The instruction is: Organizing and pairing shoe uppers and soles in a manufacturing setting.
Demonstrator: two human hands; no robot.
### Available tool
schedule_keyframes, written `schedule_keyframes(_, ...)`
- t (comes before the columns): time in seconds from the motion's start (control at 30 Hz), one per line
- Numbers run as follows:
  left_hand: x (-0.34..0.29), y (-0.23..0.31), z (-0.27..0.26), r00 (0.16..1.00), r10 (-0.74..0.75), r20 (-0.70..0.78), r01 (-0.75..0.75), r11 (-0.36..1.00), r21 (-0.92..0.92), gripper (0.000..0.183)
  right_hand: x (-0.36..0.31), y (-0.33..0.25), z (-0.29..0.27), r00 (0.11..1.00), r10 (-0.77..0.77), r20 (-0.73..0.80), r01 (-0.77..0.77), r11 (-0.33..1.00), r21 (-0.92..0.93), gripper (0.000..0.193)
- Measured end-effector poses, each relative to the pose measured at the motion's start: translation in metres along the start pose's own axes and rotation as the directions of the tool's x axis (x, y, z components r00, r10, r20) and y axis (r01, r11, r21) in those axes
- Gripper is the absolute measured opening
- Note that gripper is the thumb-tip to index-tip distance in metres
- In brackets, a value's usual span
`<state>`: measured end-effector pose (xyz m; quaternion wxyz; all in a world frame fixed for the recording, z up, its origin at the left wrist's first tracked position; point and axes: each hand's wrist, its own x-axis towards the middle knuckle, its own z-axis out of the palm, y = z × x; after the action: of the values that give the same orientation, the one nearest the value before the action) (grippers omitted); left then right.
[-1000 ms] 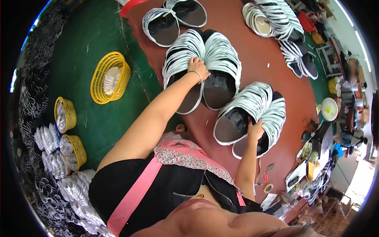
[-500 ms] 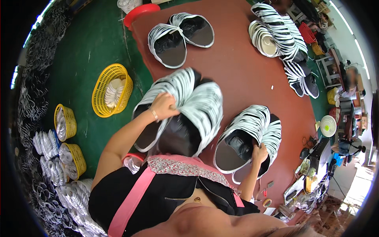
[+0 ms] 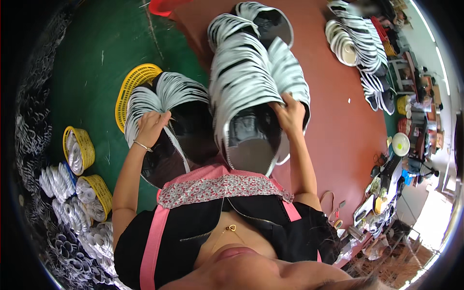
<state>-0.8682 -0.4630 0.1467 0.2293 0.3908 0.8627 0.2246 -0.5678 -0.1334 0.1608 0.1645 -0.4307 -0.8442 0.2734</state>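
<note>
Both big black-and-white bundles have come up off the red floor (image 3: pixel 338 145) and are now being held close to the person's chest. The left hand (image 3: pixel 151 128) is gripping the left bundle (image 3: pixel 169 121) near its top. The right hand (image 3: pixel 290 113) is holding on tight to the right bundle (image 3: pixel 251 92). A yellow basket (image 3: pixel 133 82) is sitting behind the left bundle on the green floor (image 3: pixel 87 63).

Single view from the fisheye camera on my head, facing steeply down my chest onto my left hand (image 3: pixel 151 126), right hand (image 3: pixel 290 113) and the floor (image 3: pixel 87 72); close range, edges bending toward the rim.
</note>
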Motion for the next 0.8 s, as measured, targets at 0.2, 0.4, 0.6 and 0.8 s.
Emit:
schedule_keyframes(0.2,-0.037,-0.077,-0.023,0.992,0.011,-0.126,-0.011,1.0,0.003,0.058,0.062,-0.12,0.081,0.84,-0.543,0.01,0.542,0.837,-0.076,0.029)
schedule_keyframes(0.4,-0.071,-0.088,-0.039,0.959,-0.189,-0.21,0.188,0.982,-0.025,0.044,0.105,-0.173,0.131,0.727,-0.67,0.152,0.661,0.742,0.113,0.033)
schedule_keyframes(0.6,-0.035,-0.065,-0.043,0.913,-0.385,-0.134,0.396,0.917,0.059,0.062,0.137,-0.222,0.2,0.688,-0.712,0.14,0.699,0.702,0.138,0.038)
schedule_keyframes(0.8,0.048,-0.051,-0.031,0.698,-0.714,0.05,0.707,0.698,0.11,0.11,0.167,-0.261,0.246,0.485,-0.852,0.196,0.823,0.521,0.227,0.032)
